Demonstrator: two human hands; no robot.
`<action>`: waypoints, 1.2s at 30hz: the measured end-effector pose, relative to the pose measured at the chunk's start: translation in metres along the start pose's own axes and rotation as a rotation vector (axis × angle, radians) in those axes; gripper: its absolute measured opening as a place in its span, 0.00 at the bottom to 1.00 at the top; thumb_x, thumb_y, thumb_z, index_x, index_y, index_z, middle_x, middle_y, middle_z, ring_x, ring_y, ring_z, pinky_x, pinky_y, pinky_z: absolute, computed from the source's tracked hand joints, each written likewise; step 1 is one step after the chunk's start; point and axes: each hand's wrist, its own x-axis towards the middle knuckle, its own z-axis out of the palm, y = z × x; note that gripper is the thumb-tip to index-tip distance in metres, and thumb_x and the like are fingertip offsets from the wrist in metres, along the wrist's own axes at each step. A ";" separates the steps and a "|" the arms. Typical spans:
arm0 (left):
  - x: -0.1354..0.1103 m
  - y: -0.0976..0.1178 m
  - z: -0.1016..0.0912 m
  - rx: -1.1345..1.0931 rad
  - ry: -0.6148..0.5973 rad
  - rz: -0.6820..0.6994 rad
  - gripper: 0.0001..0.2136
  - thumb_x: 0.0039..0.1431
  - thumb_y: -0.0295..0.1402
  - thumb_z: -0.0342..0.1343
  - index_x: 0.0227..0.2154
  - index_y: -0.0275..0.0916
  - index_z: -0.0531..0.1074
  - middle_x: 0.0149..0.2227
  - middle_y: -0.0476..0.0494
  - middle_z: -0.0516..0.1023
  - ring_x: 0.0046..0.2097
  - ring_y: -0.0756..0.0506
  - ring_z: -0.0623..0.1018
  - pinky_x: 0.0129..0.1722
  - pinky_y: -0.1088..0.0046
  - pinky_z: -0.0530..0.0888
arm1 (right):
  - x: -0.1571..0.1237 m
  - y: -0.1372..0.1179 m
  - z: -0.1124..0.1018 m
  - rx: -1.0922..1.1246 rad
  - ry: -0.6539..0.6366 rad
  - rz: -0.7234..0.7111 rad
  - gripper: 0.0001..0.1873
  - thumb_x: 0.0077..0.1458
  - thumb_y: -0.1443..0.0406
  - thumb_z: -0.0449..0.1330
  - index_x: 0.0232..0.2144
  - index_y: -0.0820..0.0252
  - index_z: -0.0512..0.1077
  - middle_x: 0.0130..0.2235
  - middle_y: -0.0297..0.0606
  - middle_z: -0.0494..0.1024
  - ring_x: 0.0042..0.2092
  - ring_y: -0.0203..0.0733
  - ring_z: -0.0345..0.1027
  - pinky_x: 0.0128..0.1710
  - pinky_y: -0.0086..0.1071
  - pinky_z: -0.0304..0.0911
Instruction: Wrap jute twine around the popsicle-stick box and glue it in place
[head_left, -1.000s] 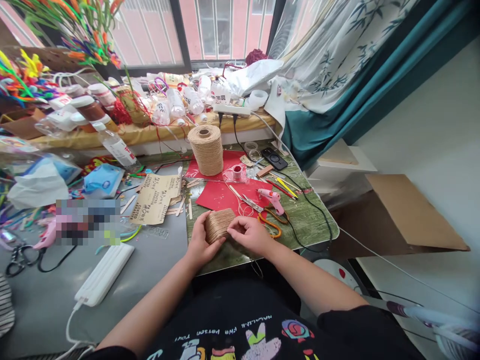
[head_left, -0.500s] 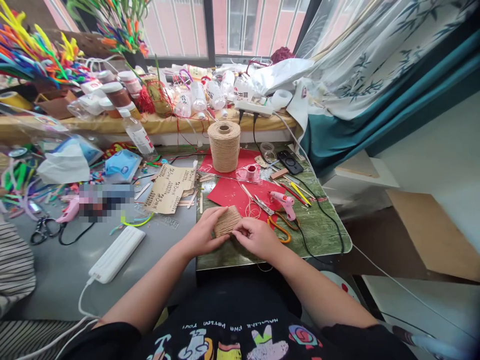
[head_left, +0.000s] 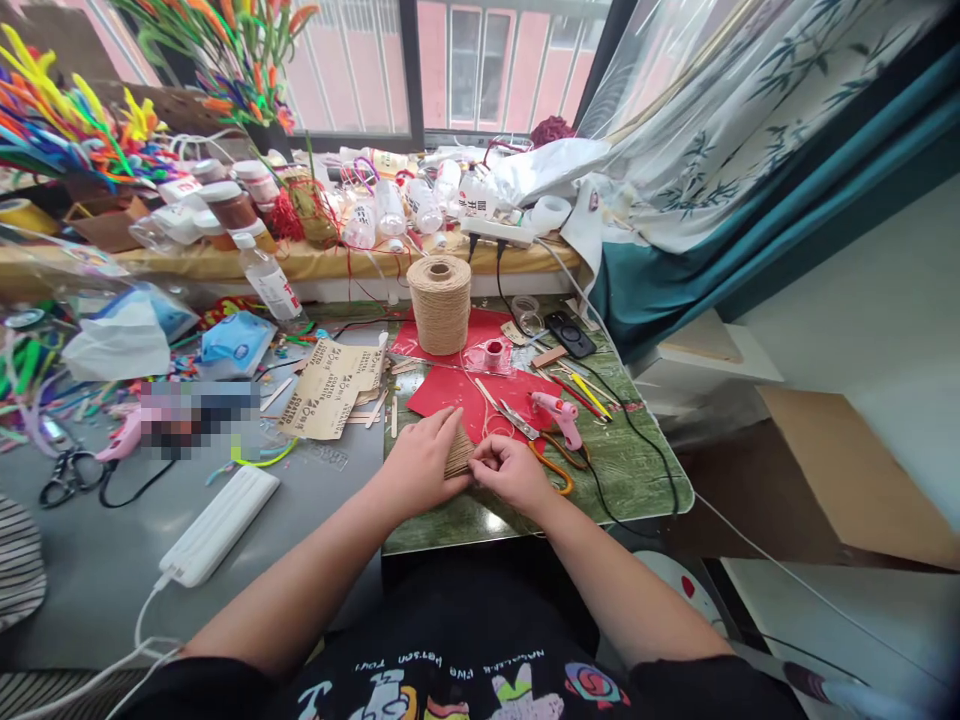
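Observation:
Near the front edge of the green board, my left hand (head_left: 424,460) is wrapped over a small twine-covered piece (head_left: 458,458), hiding much of it. Rows of tan twine run side by side across the part that shows. My right hand (head_left: 514,475) has its fingers pinched together at the piece's right edge, where a thin strand of twine trails down. Behind the hands stands a big spool of twine (head_left: 440,315) on red paper (head_left: 442,390). Orange-handled scissors (head_left: 557,478) and a pink glue gun (head_left: 559,415) lie just right of my right hand.
Sandpaper sheets (head_left: 330,390) and wooden sticks lie left of the red paper. A white power strip (head_left: 217,525) is at the left front. A phone (head_left: 568,333), pencils (head_left: 589,392) and a black cable (head_left: 670,465) occupy the right side. Bottles and jars crowd the windowsill.
My left hand's fingers have moved across the twine-covered piece and now cover more of it. My right hand keeps its pinch at the edge. The whole view has shifted slightly.

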 end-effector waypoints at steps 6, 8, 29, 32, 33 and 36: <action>0.007 -0.002 0.019 0.029 0.014 -0.035 0.39 0.60 0.54 0.61 0.69 0.40 0.60 0.61 0.28 0.74 0.59 0.27 0.75 0.56 0.48 0.70 | 0.006 -0.004 -0.025 0.012 -0.017 0.017 0.11 0.55 0.57 0.66 0.32 0.60 0.76 0.22 0.27 0.64 0.24 0.33 0.55 0.24 0.28 0.58; 0.007 -0.003 0.018 0.041 0.000 -0.029 0.39 0.60 0.54 0.61 0.68 0.40 0.60 0.60 0.29 0.74 0.59 0.27 0.75 0.55 0.49 0.70 | 0.008 -0.003 -0.031 -0.006 -0.003 0.010 0.12 0.54 0.58 0.67 0.31 0.61 0.76 0.22 0.27 0.63 0.24 0.32 0.54 0.24 0.27 0.56; -0.027 -0.017 0.056 -0.550 0.230 -0.067 0.40 0.62 0.45 0.63 0.69 0.43 0.48 0.66 0.32 0.62 0.67 0.34 0.68 0.66 0.49 0.67 | -0.008 -0.022 -0.010 -0.066 -0.024 -0.078 0.09 0.58 0.58 0.67 0.33 0.58 0.79 0.26 0.31 0.72 0.27 0.35 0.62 0.29 0.30 0.58; -0.033 -0.021 0.063 -0.599 0.222 -0.072 0.40 0.60 0.44 0.64 0.68 0.42 0.48 0.64 0.31 0.63 0.65 0.35 0.70 0.65 0.49 0.68 | -0.010 -0.036 0.002 -0.298 -0.029 -0.172 0.05 0.58 0.64 0.66 0.30 0.58 0.79 0.25 0.30 0.70 0.28 0.35 0.61 0.30 0.30 0.55; -0.034 -0.023 0.062 -0.583 0.213 -0.081 0.40 0.59 0.44 0.65 0.67 0.43 0.50 0.64 0.32 0.63 0.65 0.35 0.70 0.66 0.49 0.68 | -0.011 -0.038 0.006 -0.349 -0.037 -0.196 0.04 0.58 0.65 0.66 0.30 0.58 0.79 0.25 0.31 0.71 0.28 0.35 0.62 0.30 0.30 0.55; -0.035 -0.031 0.054 -0.522 0.189 -0.098 0.36 0.58 0.44 0.67 0.65 0.44 0.56 0.63 0.34 0.65 0.64 0.34 0.70 0.66 0.49 0.67 | -0.011 -0.038 0.011 -0.445 -0.049 -0.256 0.05 0.60 0.67 0.65 0.31 0.58 0.78 0.28 0.32 0.73 0.30 0.36 0.63 0.32 0.31 0.56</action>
